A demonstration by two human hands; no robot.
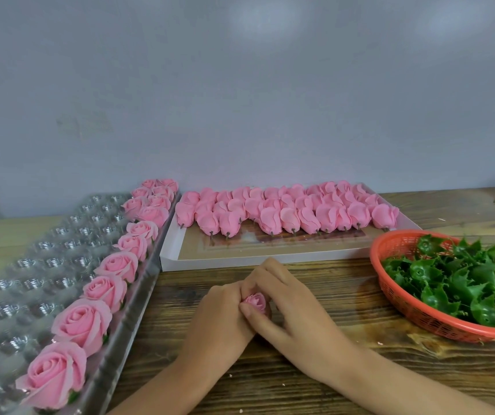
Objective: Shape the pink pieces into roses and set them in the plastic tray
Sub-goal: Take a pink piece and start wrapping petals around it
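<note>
A pink piece [257, 301] sits gripped between both hands at the near centre of the worktop [315, 369]: the left hand [222, 313] cups it and the right hand [288, 298] pinches its petals. It looks light, soft and easily creased (probably best held low, at the base). Finished roses [81, 322] line the right column of the plastic tray [30, 265] at left. Unshaped pieces [270, 217] wait in the far box [240, 259].

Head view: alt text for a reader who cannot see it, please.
The left hand and right hand hold a small pink rose at a wooden table. A clear plastic tray at left holds finished roses along its right side; behind is a white box of pink pieces, at right an orange basket of green leaves.
</note>
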